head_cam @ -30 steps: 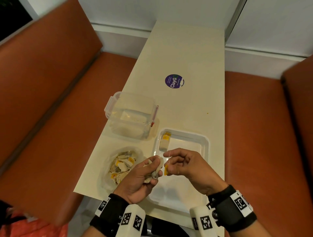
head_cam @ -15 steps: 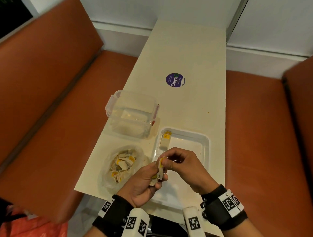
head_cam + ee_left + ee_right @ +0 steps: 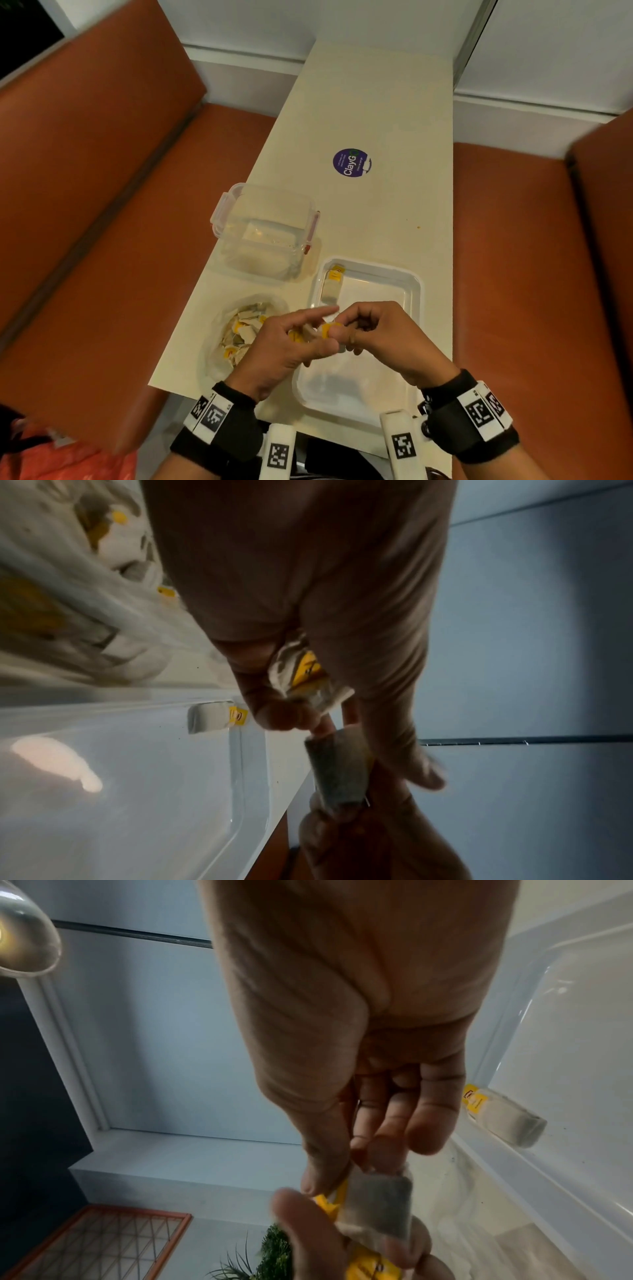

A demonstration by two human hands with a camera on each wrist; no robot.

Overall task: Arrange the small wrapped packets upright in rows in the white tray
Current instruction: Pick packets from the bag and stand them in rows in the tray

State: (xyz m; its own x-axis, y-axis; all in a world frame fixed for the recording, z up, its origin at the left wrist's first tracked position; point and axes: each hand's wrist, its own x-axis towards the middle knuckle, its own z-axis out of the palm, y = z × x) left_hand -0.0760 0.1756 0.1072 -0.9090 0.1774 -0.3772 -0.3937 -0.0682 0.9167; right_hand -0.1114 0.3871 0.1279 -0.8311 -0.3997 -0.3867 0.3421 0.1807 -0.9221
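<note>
Both hands meet above the near left part of the white tray (image 3: 415, 287). My left hand (image 3: 308, 330) holds a small bunch of yellow-tagged packets (image 3: 301, 669) in its curled fingers, with the forefinger stretched out. My right hand (image 3: 339, 330) pinches one grey-white packet (image 3: 377, 1204) between thumb and fingers, right against the left hand's bunch. The same packet (image 3: 339, 769) shows in the left wrist view. A single packet (image 3: 332, 286) lies in the tray's far left corner, yellow tag toward the far rim; it shows again as the packet (image 3: 503, 1121) in the right wrist view.
A clear plastic bag (image 3: 243, 329) with several loose packets lies left of the tray. Behind it stands a clear lidded container (image 3: 263, 233). A purple round sticker (image 3: 352, 162) marks the table farther back. Orange bench seats flank the narrow table.
My right hand moved in from beside the left hand and closed on a packet at the left hand's fingertips. The left forefinger has straightened out.
</note>
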